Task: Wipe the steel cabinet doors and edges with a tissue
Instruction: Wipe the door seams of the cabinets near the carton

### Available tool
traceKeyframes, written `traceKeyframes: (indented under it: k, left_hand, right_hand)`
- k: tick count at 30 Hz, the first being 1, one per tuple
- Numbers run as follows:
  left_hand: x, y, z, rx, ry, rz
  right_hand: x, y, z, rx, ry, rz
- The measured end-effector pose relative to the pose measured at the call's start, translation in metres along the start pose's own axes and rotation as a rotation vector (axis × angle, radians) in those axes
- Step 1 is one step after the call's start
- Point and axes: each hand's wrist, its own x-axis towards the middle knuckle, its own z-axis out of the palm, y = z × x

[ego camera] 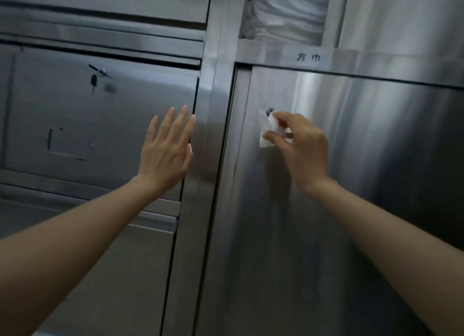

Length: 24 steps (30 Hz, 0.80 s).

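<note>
Both bare forearms fill the lower corners of the view and reach up toward the steel fronts. At the end of the right one, a small folded white tissue (270, 129) is pinched by the curled fingers (281, 121) and thumb of the right hand (301, 144) and is held against the right cabinet door (351, 210), just below and touching the small round lock (270, 111). The left hand (167, 149) is laid flat, its fingers straight and slightly spread, on the right edge of the left cabinet door (100, 124), apparently as a brace. Between the two doors a vertical steel post (213, 134) is seen, with dark seams on either side. A key (93, 80) hangs from the lock of the left door. Above the right door a labelled strip (308, 57) with two characters is fixed, and folded white cloths (283, 11) are stacked in the open compartment over it.

The step in hand is judged to be the wiping round the lock. It would be done well if the tissue were kept flat under the fingertips, pressed evenly, and drawn in overlapping strokes along the grain of the steel, so that streaks are not left. The rim of the lock and the door's left seam should be followed closely, and the tissue refolded once a face is soiled.
</note>
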Motion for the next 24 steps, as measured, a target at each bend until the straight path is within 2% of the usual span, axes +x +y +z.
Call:
traceKeyframes:
  k: [5, 10, 13, 17, 20, 24]
  left_hand:
    - [0.059, -0.047, 0.002, -0.076, 0.036, 0.012]
    - [0.093, -0.079, 0.022, -0.114, 0.022, 0.114]
    - [0.098, -0.088, 0.046, -0.112, -0.006, 0.176]
    - [0.093, -0.092, 0.084, -0.174, -0.041, 0.164]
    - [0.091, -0.091, 0.106, -0.175, 0.019, 0.175]
    - [0.087, -0.087, 0.116, -0.160, 0.126, 0.155]
  right_hand:
    - [0.070, -0.032, 0.034, -0.163, -0.013, 0.032]
    - [0.123, -0.047, 0.063, -0.391, -0.059, 0.016]
    - [0.137, -0.044, 0.079, -0.533, -0.102, 0.070]
    - [0.134, -0.030, 0.099, -0.562, -0.108, 0.099]
    - [0.128, -0.014, 0.112, -0.555, -0.049, 0.011]
    - [0.106, 0.012, 0.129, -0.669, 0.129, -0.139]
